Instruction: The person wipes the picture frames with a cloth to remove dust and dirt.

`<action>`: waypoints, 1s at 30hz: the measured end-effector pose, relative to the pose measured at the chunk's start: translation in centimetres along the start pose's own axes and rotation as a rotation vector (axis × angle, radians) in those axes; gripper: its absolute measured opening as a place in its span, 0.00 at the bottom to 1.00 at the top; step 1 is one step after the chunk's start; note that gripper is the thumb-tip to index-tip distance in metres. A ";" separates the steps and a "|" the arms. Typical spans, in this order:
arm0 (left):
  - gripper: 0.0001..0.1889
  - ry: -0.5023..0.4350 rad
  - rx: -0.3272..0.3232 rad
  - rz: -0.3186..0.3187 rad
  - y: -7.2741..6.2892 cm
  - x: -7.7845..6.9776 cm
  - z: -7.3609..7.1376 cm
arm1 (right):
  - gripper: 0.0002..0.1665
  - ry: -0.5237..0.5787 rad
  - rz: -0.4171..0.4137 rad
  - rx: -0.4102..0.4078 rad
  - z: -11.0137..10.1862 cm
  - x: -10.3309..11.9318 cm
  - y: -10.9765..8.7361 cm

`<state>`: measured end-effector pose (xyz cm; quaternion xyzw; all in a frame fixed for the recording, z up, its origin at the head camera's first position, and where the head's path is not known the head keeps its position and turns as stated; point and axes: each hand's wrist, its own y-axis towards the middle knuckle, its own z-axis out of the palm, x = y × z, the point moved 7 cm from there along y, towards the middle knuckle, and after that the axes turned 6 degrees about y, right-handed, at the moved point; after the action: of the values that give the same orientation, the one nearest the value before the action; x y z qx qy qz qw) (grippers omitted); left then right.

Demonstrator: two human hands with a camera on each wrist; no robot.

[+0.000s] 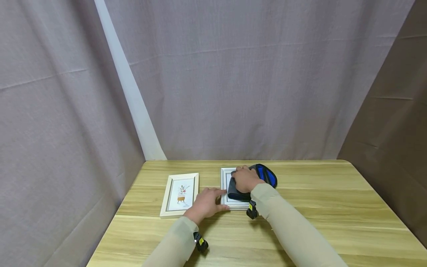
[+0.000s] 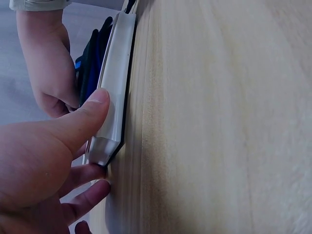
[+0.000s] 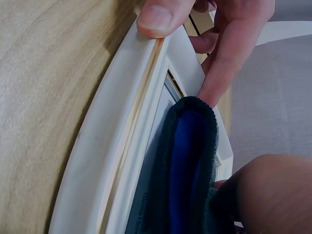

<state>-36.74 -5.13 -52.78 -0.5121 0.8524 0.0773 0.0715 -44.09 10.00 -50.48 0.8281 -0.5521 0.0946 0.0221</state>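
Note:
A white picture frame [image 1: 224,177] lies flat on the wooden table. My left hand [image 1: 207,203] grips its near left corner, the thumb on the near edge and the fingers along the left side; the left wrist view shows the thumb on the frame's outer edge. On the frame's face, my right hand [image 1: 246,180] holds a folded dark grey cloth [image 1: 238,195] with a blue lining, bunched under curled fingers. One rounded blue, black-edged end of the cloth sticks out past the frame's right side. The cloth and right hand hide much of the frame's inside.
Left of my left hand lies a cream picture frame [image 1: 165,200] with a potted-plant print. The wooden table [image 1: 327,200] runs back to a grey curtain [image 1: 233,92]. A brown curtain [image 1: 393,129] hangs at the right.

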 end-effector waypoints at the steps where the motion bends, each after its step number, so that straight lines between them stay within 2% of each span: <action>1: 0.38 0.002 -0.001 -0.001 0.0 0.0 0.0 | 0.22 0.004 0.001 0.000 0.0 0.0 -0.1; 18: 0.38 0.054 0.007 -0.026 0.0 -0.5 0.0 | 0.24 0.057 -0.001 -0.002 -0.5 0.1 -1.0; 30: 0.38 0.035 -0.011 -0.030 0.2 -0.3 0.1 | 0.25 0.092 0.004 0.013 0.1 0.0 -1.2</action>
<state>-36.79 -4.71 -52.81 -0.5265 0.8453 0.0719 0.0551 -42.94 10.51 -50.48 0.8219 -0.5516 0.1360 0.0417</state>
